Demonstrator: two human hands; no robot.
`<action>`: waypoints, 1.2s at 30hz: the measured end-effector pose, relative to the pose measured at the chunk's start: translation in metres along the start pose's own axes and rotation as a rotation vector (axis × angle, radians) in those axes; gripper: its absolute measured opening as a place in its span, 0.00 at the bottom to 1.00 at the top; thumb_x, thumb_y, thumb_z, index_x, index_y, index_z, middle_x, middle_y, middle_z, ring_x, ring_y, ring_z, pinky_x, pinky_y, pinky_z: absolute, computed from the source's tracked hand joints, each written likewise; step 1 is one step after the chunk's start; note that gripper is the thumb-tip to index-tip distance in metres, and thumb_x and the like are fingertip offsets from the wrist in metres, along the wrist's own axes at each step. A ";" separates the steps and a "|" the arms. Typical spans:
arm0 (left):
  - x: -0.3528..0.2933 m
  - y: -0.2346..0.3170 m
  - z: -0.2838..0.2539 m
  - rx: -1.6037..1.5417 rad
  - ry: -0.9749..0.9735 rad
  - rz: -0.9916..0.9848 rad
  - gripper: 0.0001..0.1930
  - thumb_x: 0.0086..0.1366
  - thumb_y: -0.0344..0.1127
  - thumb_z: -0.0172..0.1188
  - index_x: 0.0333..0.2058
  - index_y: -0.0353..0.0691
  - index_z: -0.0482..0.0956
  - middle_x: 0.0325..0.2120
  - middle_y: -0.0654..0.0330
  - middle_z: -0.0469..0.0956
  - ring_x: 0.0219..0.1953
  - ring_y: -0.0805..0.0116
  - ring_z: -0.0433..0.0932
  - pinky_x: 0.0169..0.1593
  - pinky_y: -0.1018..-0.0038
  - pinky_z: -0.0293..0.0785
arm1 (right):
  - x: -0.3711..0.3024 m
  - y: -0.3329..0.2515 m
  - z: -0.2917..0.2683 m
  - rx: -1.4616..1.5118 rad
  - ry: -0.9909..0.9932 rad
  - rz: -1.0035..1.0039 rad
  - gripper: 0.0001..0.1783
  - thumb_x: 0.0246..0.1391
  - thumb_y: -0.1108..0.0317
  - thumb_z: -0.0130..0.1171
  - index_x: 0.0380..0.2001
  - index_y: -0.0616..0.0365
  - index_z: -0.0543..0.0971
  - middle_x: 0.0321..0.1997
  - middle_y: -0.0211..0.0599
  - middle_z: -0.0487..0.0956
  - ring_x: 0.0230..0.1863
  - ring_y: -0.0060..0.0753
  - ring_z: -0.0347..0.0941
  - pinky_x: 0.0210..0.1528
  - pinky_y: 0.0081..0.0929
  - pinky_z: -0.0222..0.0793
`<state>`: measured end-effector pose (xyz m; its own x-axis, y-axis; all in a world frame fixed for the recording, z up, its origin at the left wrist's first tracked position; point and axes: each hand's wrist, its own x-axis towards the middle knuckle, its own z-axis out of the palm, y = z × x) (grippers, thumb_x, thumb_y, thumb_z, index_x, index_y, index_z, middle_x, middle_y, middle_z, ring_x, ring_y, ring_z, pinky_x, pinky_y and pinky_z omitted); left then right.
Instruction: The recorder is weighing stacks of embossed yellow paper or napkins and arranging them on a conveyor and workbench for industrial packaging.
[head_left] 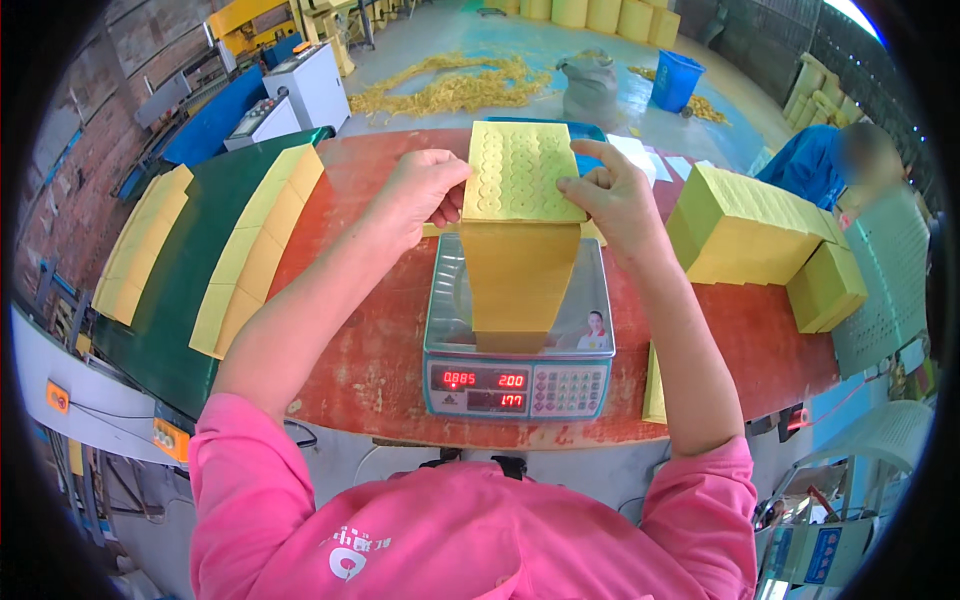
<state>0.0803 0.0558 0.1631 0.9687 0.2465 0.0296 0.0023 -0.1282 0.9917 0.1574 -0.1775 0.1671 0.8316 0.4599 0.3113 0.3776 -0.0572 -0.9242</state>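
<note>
A tall stack of yellow paper (520,275) stands upright on the pan of a digital scale (590,290), whose red display is lit. The top sheet carries rows of punched round marks. My left hand (428,190) pinches the left edge near the top, fingers curled and their tips partly hidden. On the opposite side my right hand (615,190) grips the right edge, thumb on the upper face and index finger bent along the far corner. Part of a blue tray (590,131) shows behind the stack.
Yellow paper blocks (745,230) sit on the red table (345,350) to the right. Rows of yellow paper (255,245) lie on a green conveyor (185,260) at left. A person in blue (805,165) is at far right. Beyond are paper scraps (460,85) and a blue bin (678,80).
</note>
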 end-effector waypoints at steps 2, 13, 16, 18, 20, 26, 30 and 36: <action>-0.003 0.001 -0.001 0.007 -0.002 -0.012 0.11 0.63 0.40 0.58 0.22 0.46 0.73 0.16 0.67 0.74 0.15 0.79 0.70 0.16 0.82 0.59 | -0.001 0.003 0.002 -0.066 0.015 -0.021 0.30 0.49 0.71 0.66 0.56 0.68 0.71 0.24 0.31 0.75 0.28 0.20 0.69 0.31 0.21 0.65; -0.005 -0.007 0.005 0.069 0.026 0.043 0.11 0.65 0.37 0.54 0.22 0.45 0.71 0.17 0.69 0.72 0.16 0.81 0.68 0.18 0.81 0.60 | -0.009 0.015 0.010 -0.279 0.120 -0.124 0.21 0.50 0.68 0.66 0.47 0.63 0.78 0.19 0.29 0.73 0.23 0.20 0.67 0.30 0.25 0.66; 0.000 -0.020 0.004 0.100 0.062 0.066 0.10 0.61 0.34 0.56 0.22 0.39 0.70 0.19 0.62 0.74 0.20 0.73 0.69 0.23 0.74 0.65 | -0.010 0.016 0.015 -0.333 0.143 -0.153 0.18 0.50 0.68 0.66 0.45 0.62 0.79 0.18 0.30 0.72 0.23 0.21 0.66 0.29 0.25 0.65; 0.002 -0.029 0.005 0.430 0.200 0.305 0.10 0.60 0.33 0.56 0.23 0.35 0.69 0.19 0.55 0.74 0.20 0.67 0.71 0.27 0.67 0.68 | -0.010 0.013 0.017 -0.357 0.181 -0.173 0.16 0.52 0.68 0.65 0.44 0.61 0.79 0.18 0.31 0.72 0.22 0.22 0.66 0.29 0.26 0.65; 0.000 -0.034 0.007 0.435 0.220 0.304 0.10 0.60 0.33 0.56 0.23 0.34 0.69 0.19 0.52 0.73 0.21 0.65 0.71 0.28 0.66 0.68 | -0.010 0.016 0.020 -0.351 0.188 -0.174 0.14 0.53 0.68 0.63 0.43 0.61 0.79 0.18 0.31 0.72 0.22 0.22 0.65 0.28 0.26 0.65; 0.000 -0.043 0.010 0.414 0.259 0.372 0.11 0.62 0.34 0.55 0.25 0.32 0.70 0.19 0.50 0.73 0.22 0.62 0.71 0.30 0.66 0.69 | -0.008 0.024 0.019 -0.327 0.203 -0.180 0.10 0.57 0.69 0.59 0.42 0.58 0.80 0.19 0.33 0.73 0.22 0.23 0.65 0.28 0.25 0.64; -0.002 -0.049 0.008 0.281 0.269 0.415 0.11 0.66 0.35 0.52 0.29 0.32 0.71 0.20 0.50 0.73 0.22 0.61 0.72 0.31 0.66 0.69 | -0.013 0.026 0.019 -0.295 0.225 -0.200 0.10 0.58 0.69 0.58 0.42 0.58 0.81 0.19 0.34 0.73 0.22 0.23 0.65 0.29 0.24 0.65; -0.003 -0.046 0.008 0.587 0.302 0.621 0.11 0.69 0.38 0.51 0.31 0.36 0.70 0.22 0.50 0.74 0.25 0.55 0.75 0.32 0.62 0.68 | -0.017 0.024 0.018 -0.342 0.240 -0.244 0.11 0.57 0.70 0.56 0.42 0.57 0.80 0.21 0.37 0.75 0.23 0.28 0.70 0.30 0.27 0.67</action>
<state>0.0791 0.0528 0.1166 0.7316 0.2003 0.6516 -0.2928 -0.7708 0.5658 0.1445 -0.1706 0.1358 0.7577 0.2807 0.5892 0.6518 -0.2803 -0.7047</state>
